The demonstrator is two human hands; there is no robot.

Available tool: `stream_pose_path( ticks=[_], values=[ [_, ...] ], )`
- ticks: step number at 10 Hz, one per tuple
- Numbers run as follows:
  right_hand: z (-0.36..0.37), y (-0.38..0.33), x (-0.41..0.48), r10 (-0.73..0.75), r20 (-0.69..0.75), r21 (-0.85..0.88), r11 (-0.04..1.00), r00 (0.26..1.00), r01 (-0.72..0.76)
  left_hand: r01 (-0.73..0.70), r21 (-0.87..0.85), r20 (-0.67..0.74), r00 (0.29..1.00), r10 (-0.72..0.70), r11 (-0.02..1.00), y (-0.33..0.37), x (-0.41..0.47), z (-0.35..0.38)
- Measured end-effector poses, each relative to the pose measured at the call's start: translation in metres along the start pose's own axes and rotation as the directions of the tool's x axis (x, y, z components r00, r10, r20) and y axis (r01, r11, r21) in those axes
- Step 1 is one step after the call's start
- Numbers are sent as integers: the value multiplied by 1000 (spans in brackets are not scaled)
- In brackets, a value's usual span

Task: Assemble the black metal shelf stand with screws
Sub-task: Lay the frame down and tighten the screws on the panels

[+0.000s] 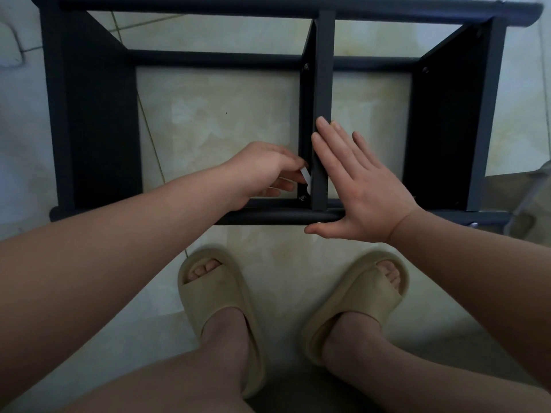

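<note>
On the stand (92,114), flat right hand (357,186).

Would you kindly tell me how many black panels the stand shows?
3: left end panel, middle panel under the right hand, right end panel. None looks hidden.

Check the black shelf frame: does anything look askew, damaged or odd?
Nothing stands out. The black frame lies on the tiles, its middle panel straight; the right hand presses flat on it, the left hand pinches a small pale tool by a screw.
</note>
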State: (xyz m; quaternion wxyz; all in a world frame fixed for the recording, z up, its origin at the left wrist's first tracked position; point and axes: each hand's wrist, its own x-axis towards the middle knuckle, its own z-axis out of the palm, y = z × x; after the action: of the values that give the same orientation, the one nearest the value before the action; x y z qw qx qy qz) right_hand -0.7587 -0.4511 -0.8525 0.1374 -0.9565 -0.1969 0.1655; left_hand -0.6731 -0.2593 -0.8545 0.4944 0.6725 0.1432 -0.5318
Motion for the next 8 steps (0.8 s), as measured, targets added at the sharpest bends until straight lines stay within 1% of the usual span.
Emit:
stream_pose_path(
  ticks=[2,5,8],
  values=[
    [1,0,0,-3,-11,8,1000,1000,3,27,-61,35,999,-25,998,-1,1,3],
    [2,1,0,-7,-12,-1,1000,1000,7,-18,-1,92,996,18,1000,1,1,3],
    [3,2,0,-14,-30,3,1000,999,14,-110,167,135,987,88,980,3,-1,-2]
  ],
)
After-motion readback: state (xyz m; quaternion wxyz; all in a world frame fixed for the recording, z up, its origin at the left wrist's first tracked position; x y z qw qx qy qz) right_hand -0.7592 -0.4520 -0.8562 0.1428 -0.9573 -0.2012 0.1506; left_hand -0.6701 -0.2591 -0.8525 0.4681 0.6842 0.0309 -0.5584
